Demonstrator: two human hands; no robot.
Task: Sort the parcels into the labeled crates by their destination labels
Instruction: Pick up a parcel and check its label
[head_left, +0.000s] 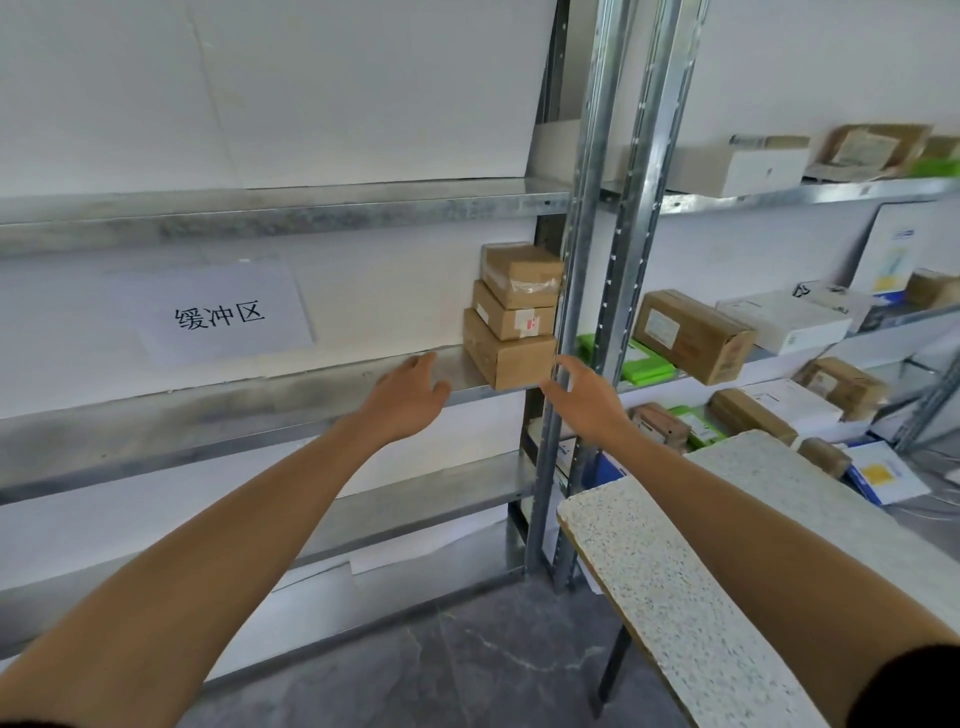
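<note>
Three brown cardboard parcels stand stacked at the right end of a metal shelf (208, 410): a large bottom parcel (511, 356), a middle parcel (511, 317) with a red mark, and a top parcel (522, 273) with clear tape. My left hand (410, 389) reaches out just left of the bottom parcel, fingers relaxed, holding nothing. My right hand (584, 395) is spread open just right of the stack, in front of the shelf post (587, 260). Neither hand touches a parcel.
A paper sign (218, 314) with Chinese characters hangs on the wall behind the shelf. The neighbouring rack holds several brown, white and green parcels, such as a long brown box (693, 335). A speckled tabletop (727, 561) juts in at the lower right over dark floor.
</note>
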